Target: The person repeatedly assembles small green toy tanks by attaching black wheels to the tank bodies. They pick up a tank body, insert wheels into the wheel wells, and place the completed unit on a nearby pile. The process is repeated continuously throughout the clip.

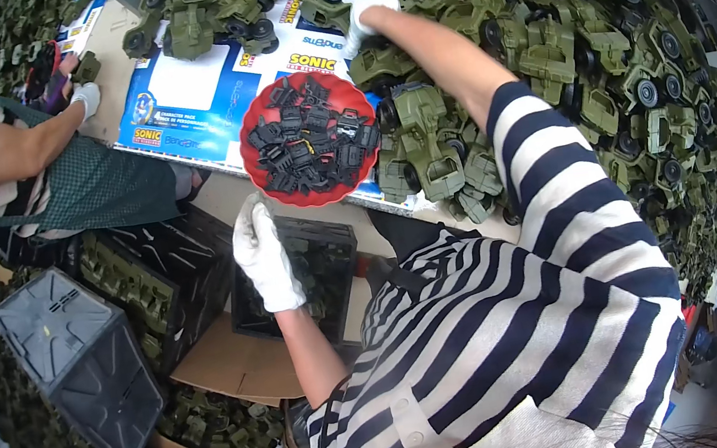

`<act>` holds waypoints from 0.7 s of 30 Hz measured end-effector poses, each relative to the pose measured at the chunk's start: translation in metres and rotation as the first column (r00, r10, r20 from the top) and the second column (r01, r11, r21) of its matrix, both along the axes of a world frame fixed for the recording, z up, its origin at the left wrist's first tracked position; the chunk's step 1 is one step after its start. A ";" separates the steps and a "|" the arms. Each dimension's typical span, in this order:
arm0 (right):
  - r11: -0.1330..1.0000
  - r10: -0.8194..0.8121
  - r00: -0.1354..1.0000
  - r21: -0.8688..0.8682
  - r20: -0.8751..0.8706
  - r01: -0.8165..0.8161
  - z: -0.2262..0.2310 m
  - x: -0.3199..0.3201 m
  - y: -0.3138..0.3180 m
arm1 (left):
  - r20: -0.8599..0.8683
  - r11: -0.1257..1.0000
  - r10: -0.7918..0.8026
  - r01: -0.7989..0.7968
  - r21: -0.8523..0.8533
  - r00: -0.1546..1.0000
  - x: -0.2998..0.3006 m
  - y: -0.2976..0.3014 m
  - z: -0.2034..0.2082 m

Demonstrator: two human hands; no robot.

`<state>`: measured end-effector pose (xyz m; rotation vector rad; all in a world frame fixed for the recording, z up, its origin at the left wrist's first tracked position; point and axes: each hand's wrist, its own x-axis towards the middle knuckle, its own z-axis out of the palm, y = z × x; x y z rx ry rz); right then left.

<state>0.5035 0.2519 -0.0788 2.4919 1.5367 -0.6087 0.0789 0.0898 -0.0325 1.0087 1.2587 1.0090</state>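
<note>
A red scalloped bowl (255, 173) holds many small black plastic parts (308, 134) and stands at the table's near edge. My left hand (266, 254), in a white glove, is just below the bowl's near left rim. Its fingers are pressed together; whatever they may hold is too small to make out. Beyond the bowl, my right hand (365, 17), also gloved in white, reaches among olive-green toy vehicles. It is closed at the end of one toy vehicle (325, 14) with black wheels; part of its fingers is hidden.
Green toy vehicles (554, 46) are heaped along the right and far side. Blue and white printed card sheets (193, 110) cover the table. At the left a co-worker (24, 153) handles a green piece. Black crates (67, 323) and brown cardboard (236, 363) lie below the table.
</note>
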 end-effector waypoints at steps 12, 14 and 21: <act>0.932 0.143 0.552 -0.075 -0.822 -0.354 0.201 -0.055 -0.019 | -0.687 0.659 0.134 0.453 0.600 0.715 -0.008 0.000 0.062; 0.805 0.399 0.649 -0.093 -0.648 -0.587 0.211 -0.105 -0.041 | -0.693 0.403 0.095 0.609 0.684 0.715 0.008 0.016 0.105; 0.682 0.213 0.495 -0.235 -0.842 -0.693 0.154 -0.207 -0.114 | -0.085 0.621 -0.783 0.783 -0.045 0.616 -0.027 -0.037 0.075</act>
